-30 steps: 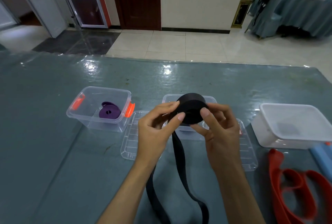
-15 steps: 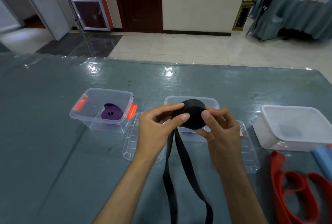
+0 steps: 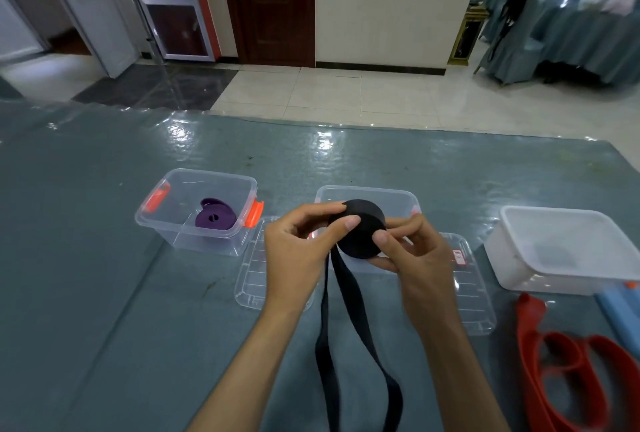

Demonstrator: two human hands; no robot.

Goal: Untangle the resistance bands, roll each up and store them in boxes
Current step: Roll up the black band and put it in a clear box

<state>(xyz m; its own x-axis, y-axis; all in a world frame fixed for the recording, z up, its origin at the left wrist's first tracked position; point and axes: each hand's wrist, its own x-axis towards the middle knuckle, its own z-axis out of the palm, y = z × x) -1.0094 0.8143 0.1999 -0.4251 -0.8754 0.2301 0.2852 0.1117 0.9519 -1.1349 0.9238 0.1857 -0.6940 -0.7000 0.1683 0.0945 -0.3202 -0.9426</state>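
head view, looking down across a grey-blue counter (image 3: 104, 293) under a glossy clear cover. at centre frame, the left hand (image 3: 298, 248) and the right hand (image 3: 415, 258) hold a black band (image 3: 360, 230) between them, most of it wound into a thick roll. the left grip pinches the roll's left edge with thumb and fingers; the right grip closes on its right side and underside. two loose black strands hang from the roll down to the bottom edge of the frame, between the forearms.

the only writing is a small white and red label (image 3: 458, 256) on a clear lid right of centre, too small to read.

behind the roll, at centre, stands an open clear box (image 3: 367, 193), partly hidden by the hands. left of centre is another clear box with orange clips (image 3: 211, 213), a rolled purple band (image 3: 215, 218) lying inside it. a clear lid (image 3: 252, 279) lies flat under the left wrist, and a second clear lid (image 3: 471, 296) lies under and beside the right wrist. at the right stands a white box (image 3: 568, 251) with its frosted lid on. in the lower right corner a red band (image 3: 571, 369) lies in loose loops on the counter, with a blue object (image 3: 620, 314) just beside it, cut off by the frame edge.

the left third of the counter is bare, as is the strip beyond the boxes up to the far edge. beyond that edge is pale tiled floor, a dark wooden door at upper centre, and draped furniture at upper right.
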